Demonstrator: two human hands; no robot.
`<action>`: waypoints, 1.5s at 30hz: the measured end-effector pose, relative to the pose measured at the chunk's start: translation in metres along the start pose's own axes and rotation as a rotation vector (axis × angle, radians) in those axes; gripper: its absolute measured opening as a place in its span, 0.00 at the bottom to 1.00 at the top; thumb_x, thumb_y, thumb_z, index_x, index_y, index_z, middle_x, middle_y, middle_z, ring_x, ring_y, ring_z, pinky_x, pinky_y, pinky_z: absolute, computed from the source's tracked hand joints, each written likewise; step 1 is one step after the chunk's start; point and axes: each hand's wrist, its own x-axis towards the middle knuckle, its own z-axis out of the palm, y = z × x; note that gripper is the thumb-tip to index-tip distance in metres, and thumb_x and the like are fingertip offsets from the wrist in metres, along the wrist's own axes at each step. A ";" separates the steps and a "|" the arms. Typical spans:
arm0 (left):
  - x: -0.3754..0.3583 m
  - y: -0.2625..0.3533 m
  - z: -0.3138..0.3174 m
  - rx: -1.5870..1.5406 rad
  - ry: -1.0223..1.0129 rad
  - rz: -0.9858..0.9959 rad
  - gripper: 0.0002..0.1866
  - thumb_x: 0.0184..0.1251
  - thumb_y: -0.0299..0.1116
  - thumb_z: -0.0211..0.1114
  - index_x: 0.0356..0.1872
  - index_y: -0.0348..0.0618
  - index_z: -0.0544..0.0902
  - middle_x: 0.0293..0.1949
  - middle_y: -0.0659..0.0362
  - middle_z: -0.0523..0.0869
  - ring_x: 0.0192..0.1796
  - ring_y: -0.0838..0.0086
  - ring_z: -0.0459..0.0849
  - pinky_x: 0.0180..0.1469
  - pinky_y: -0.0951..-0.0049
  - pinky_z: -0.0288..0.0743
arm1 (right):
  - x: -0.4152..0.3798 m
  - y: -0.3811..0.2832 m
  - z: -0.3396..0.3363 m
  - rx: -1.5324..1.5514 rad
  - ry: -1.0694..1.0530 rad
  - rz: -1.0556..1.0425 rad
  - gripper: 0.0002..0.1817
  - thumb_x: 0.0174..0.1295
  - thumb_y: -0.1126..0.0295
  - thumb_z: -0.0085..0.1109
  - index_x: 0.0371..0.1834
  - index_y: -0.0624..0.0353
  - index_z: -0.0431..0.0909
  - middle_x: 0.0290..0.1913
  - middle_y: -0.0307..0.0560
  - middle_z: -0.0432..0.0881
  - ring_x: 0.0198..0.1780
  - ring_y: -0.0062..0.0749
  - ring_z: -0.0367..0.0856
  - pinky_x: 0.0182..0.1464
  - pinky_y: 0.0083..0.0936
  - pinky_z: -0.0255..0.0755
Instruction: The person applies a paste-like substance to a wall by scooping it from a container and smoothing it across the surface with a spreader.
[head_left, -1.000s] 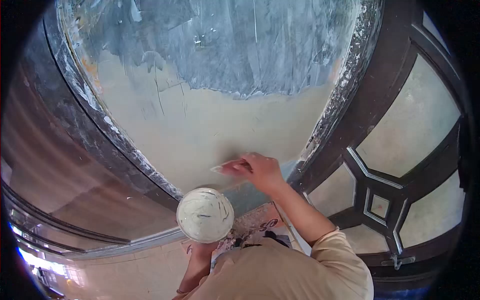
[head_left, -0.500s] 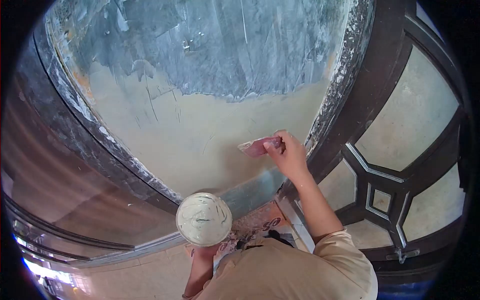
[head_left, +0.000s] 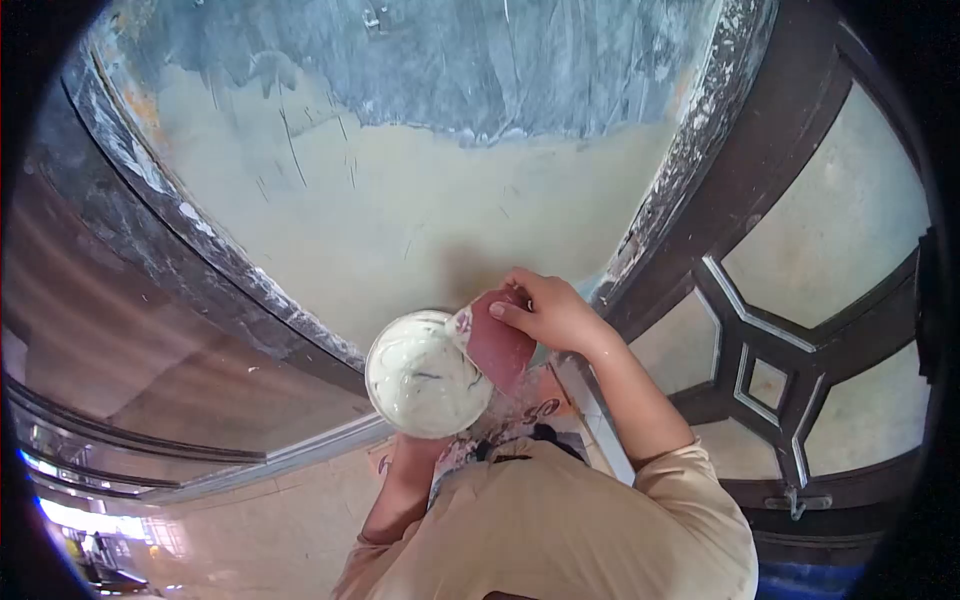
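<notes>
My right hand (head_left: pixel 545 311) pinches a flat reddish scraper (head_left: pixel 500 345), whose pale-smeared edge is at the right rim of a round container (head_left: pixel 425 378). Creamy white paste with a few dark streaks fills the container. Under it is my left hand (head_left: pixel 421 447), mostly hidden, with its fingers out of sight beneath the container. Ahead stands a wall panel (head_left: pixel 400 200), coated pale beige in its lower part and rough blue-grey above.
At the right stands a dark door (head_left: pixel 745 250) with pale panels and a metal latch (head_left: pixel 797 502). A paint-spattered dark frame (head_left: pixel 690 150) borders the wall panel. Brown glossy panelling (head_left: pixel 150 330) is on the left. Printed sheeting (head_left: pixel 545 405) lies on the tiled floor (head_left: pixel 270 530).
My right hand has moved left and turned the scraper, bringing it from beside the wall to the container. The container has risen slightly and shifted right. The view has tilted down a little.
</notes>
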 end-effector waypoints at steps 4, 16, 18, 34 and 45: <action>-0.006 -0.013 -0.014 0.320 -0.071 0.110 0.35 0.64 0.40 0.64 0.70 0.46 0.58 0.67 0.56 0.67 0.66 0.66 0.68 0.66 0.61 0.66 | 0.000 0.007 0.004 -0.090 -0.046 -0.013 0.19 0.60 0.56 0.63 0.44 0.60 0.76 0.33 0.56 0.83 0.36 0.47 0.83 0.38 0.35 0.73; 0.004 0.007 0.019 -0.721 0.203 -0.215 0.39 0.57 0.24 0.69 0.69 0.44 0.60 0.67 0.55 0.67 0.66 0.66 0.70 0.66 0.62 0.68 | -0.005 0.003 -0.023 -0.242 -0.191 -0.046 0.20 0.56 0.54 0.64 0.42 0.59 0.77 0.33 0.57 0.82 0.37 0.54 0.81 0.39 0.39 0.73; 0.004 -0.004 0.007 -0.409 0.099 -0.114 0.34 0.61 0.30 0.65 0.68 0.46 0.62 0.67 0.56 0.68 0.66 0.66 0.70 0.66 0.62 0.67 | -0.007 0.006 -0.027 -0.244 -0.178 -0.081 0.21 0.55 0.53 0.65 0.42 0.59 0.78 0.32 0.58 0.81 0.38 0.55 0.80 0.40 0.39 0.73; -0.033 -0.033 -0.075 1.263 -0.086 0.162 0.29 0.68 0.42 0.56 0.68 0.47 0.64 0.67 0.57 0.69 0.68 0.67 0.66 0.71 0.64 0.58 | -0.022 0.109 -0.005 1.159 0.310 0.227 0.12 0.69 0.66 0.52 0.53 0.56 0.69 0.35 0.41 0.79 0.21 0.23 0.76 0.24 0.19 0.71; 0.001 -0.002 -0.009 -0.609 0.162 -0.305 0.31 0.66 0.54 0.53 0.66 0.50 0.67 0.64 0.54 0.73 0.63 0.58 0.73 0.64 0.56 0.67 | 0.045 0.086 -0.069 1.225 0.583 0.023 0.14 0.72 0.60 0.48 0.52 0.57 0.70 0.34 0.40 0.78 0.18 0.24 0.76 0.23 0.19 0.71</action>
